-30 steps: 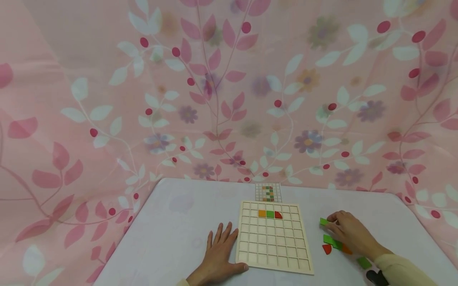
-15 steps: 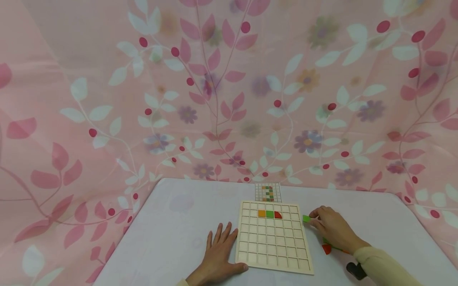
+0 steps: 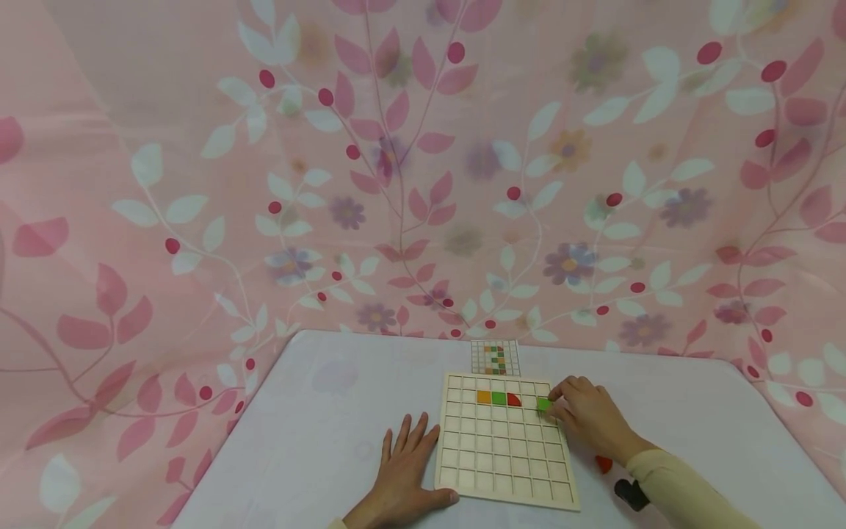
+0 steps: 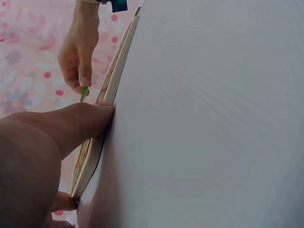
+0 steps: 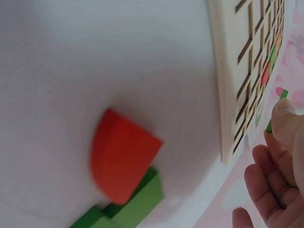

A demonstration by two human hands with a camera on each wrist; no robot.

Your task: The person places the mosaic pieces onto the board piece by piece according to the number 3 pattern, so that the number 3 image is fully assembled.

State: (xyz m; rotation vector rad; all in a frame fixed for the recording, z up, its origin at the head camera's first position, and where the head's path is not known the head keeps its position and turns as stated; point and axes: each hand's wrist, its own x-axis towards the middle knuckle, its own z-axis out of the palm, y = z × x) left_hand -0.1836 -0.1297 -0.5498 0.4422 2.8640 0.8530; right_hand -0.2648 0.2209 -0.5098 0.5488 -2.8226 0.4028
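A pale wooden grid board (image 3: 472, 461) lies on the table. In one of its upper rows sit an orange square tile (image 3: 485, 397), a green square tile (image 3: 499, 398) and a red quarter-round tile (image 3: 514, 400). My left hand (image 3: 406, 474) rests at the board's lower left, fingers spread, with the thumb (image 4: 97, 116) against its near edge. Over the board's right columns, my right hand (image 3: 591, 415) pinches another green tile (image 3: 543, 404) between thumb and fingers. From the right wrist, that held tile (image 5: 283, 94) appears edge-on.
Behind the board lies a printed pattern card (image 3: 512, 360). Right of the board, a loose red quarter-round tile (image 5: 123, 154) lies against green tiles (image 5: 142, 199), partly hidden by my right arm in the head view. A pink floral cloth (image 3: 410, 184) hangs behind the table.
My right hand has carried the green tile left, from beside the loose tiles to over the board's right columns. The left hand stays in place.
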